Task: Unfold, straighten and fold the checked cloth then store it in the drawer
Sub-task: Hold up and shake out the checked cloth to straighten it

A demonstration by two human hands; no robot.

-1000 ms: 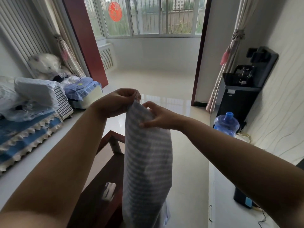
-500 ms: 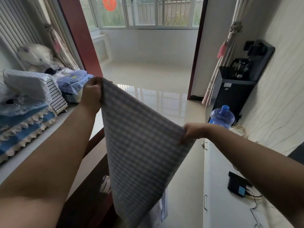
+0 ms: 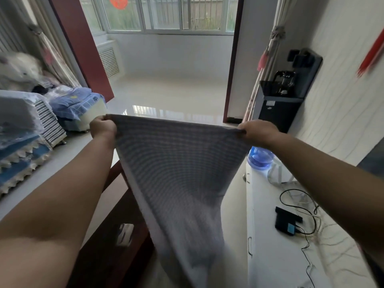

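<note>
While both arms reach forward, the left hand (image 3: 103, 128) at 10 o'clock and right hand (image 3: 258, 132) at 2 o'clock each pinch a top corner of the grey-and-white checked fabric cloth (image 3: 178, 175), stretched taut, hanging toward 6 o'clock.

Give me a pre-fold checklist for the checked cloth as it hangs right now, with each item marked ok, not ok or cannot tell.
1. Left hand grips a top corner of the checked cloth: ok.
2. Right hand grips the other top corner: ok.
3. Top edge pulled taut and roughly level between the hands: ok.
4. Cloth fully spread: not ok, it narrows toward the bottom and the lower part hangs bunched.
5. Lower edge off the floor: cannot tell, it runs out of frame.
6. Drawer ready to receive it: cannot tell, the white cabinet shows handles, but no open drawer is visible.
</note>
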